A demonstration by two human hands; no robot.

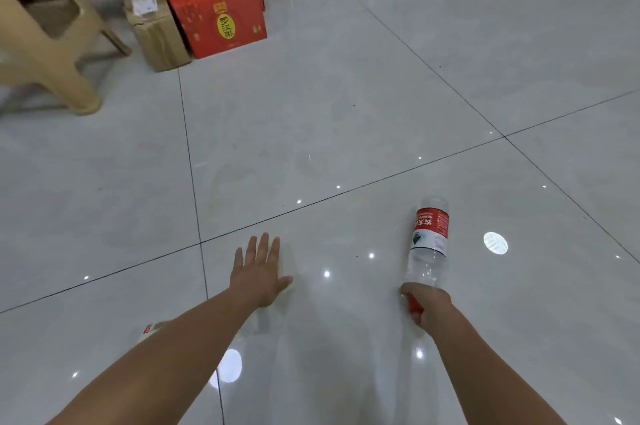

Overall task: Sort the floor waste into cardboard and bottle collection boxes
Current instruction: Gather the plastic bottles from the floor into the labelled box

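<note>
There is 1 view only, from a camera worn on the person's head, so no second view shares any of the scene. It looks forward and steeply down onto a glossy tiled floor [346,113], from above standing or bent-over height. Both forearms reach in from the bottom edge, with the left hand [261,272] and right hand [427,303] in the lower middle, nearest the lens. The wide angle bends the tile joints and stretches the edges. The upper left corner takes in the farthest part: a red box [218,14], brown cartons [157,33] and a beige plastic stool [52,43].
</note>
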